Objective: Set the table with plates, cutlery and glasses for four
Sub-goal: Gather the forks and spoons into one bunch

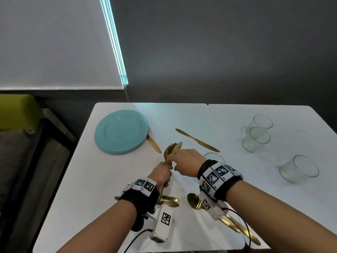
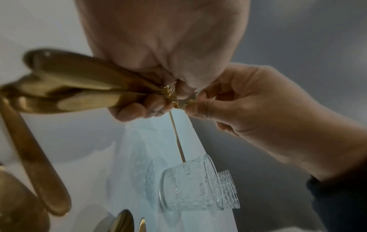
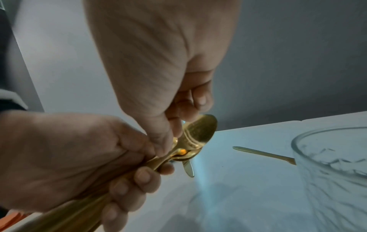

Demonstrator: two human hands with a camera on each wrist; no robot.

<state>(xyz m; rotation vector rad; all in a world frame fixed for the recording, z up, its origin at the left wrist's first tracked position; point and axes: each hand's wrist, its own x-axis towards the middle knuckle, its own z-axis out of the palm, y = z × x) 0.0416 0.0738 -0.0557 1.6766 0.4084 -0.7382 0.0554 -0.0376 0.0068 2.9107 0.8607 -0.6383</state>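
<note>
My left hand (image 1: 166,175) grips a bundle of gold cutlery (image 1: 170,149) by the handles, forks and spoons standing upward above the table's middle. My right hand (image 1: 174,158) pinches the bowl of a gold spoon (image 3: 200,130) at the top of that bundle. In the left wrist view the bundle's handles (image 2: 69,87) fan out below my left hand's fist. A stack of teal plates (image 1: 120,131) sits at the back left. One gold knife (image 1: 197,140) lies loose mid-table, and another knife (image 1: 154,143) lies beside the plates. Three clear glasses (image 1: 257,139) stand at the right.
The white table (image 1: 209,115) ends at a grey wall behind. A further glass (image 1: 213,157) stands just behind my right wrist. Loose gold spoons (image 1: 194,199) and other cutlery (image 1: 169,200) lie near the front edge under my wrists. A green chair (image 1: 20,110) is far left.
</note>
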